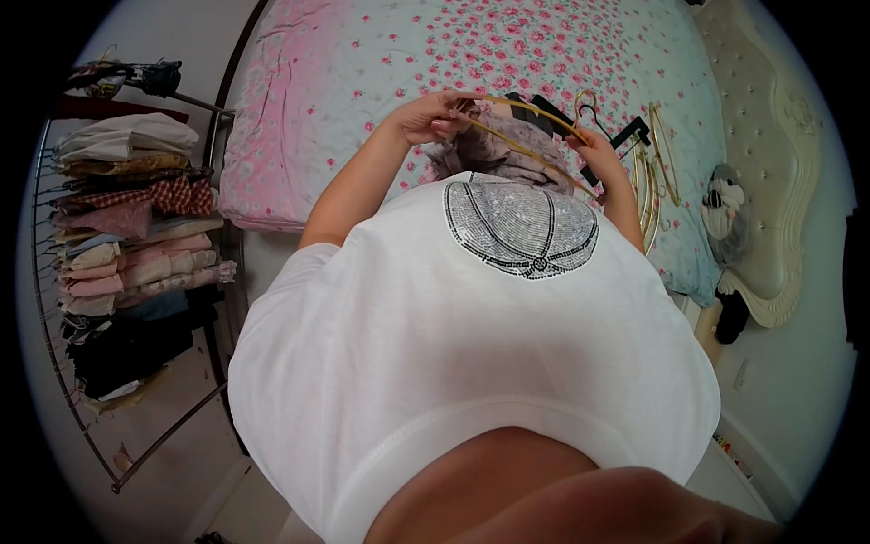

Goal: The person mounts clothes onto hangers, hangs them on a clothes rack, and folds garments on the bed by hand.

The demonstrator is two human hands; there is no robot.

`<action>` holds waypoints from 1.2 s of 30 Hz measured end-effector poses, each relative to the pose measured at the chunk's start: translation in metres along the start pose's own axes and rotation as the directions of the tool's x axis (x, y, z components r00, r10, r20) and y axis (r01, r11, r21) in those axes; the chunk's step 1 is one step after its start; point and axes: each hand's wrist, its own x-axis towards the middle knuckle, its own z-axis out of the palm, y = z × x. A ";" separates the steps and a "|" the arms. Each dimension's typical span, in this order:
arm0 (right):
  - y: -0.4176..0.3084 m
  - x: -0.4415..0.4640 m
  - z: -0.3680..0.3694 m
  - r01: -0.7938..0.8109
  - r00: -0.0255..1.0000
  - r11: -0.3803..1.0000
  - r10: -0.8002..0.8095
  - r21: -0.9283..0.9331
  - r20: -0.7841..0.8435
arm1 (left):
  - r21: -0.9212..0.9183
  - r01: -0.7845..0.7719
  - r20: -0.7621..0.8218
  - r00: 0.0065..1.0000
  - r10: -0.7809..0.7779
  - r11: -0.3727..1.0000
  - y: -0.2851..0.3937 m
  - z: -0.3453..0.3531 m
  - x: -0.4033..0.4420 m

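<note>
A gold clothes hanger (514,143) stretches between my two hands above the bed. My left hand (438,118) is closed with its fingers pinched at the hanger's left end. Closed around the hanger's other end is my right hand (600,156), its fingers partly hidden by the bars. Just below and behind the hanger, a crumpled greyish-mauve patterned garment (526,161) is bunched up in front of my chest. Whether the garment hangs on the hanger or only lies beneath it, I cannot tell.
Several gold hangers (666,154) and a black hanger (632,133) lie on the floral bed (362,54), right of my right hand. A plush toy (723,204) sits by the tufted headboard (770,118). At left stands a rack (56,349) with folded clothes (136,263).
</note>
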 end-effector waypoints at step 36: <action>-0.017 -0.004 -0.020 0.123 0.951 0.965 -0.181 -0.230 -0.252 | 0.317 -0.263 0.055 0.964 0.259 0.911 0.006 0.004 0.001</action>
